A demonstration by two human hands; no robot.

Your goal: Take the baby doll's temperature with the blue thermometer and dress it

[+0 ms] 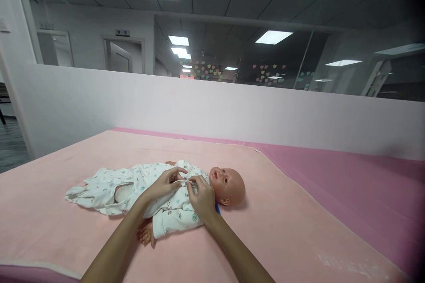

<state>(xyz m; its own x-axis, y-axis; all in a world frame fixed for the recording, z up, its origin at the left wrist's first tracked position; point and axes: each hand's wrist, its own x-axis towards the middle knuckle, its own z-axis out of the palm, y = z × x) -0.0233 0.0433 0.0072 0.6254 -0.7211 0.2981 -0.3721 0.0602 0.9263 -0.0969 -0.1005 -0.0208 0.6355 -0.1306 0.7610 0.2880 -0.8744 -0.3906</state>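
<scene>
A baby doll (229,184) lies on its back on a light pink blanket (282,230), head to the right. It wears a white patterned romper (133,181), loose and partly undone around the legs at the left. My left hand (164,184) pinches the romper's front edge at the doll's chest. My right hand (201,197) grips the opposite edge near the collar, fingertips almost meeting the left hand's. The doll's near hand (146,234) sticks out of its sleeve below my left forearm.
The blanket covers a darker pink padded surface (365,181) that runs to a low white partition wall (212,106) behind. Glass panels with heart stickers and doorways lie beyond. A floor gap opens at the far left.
</scene>
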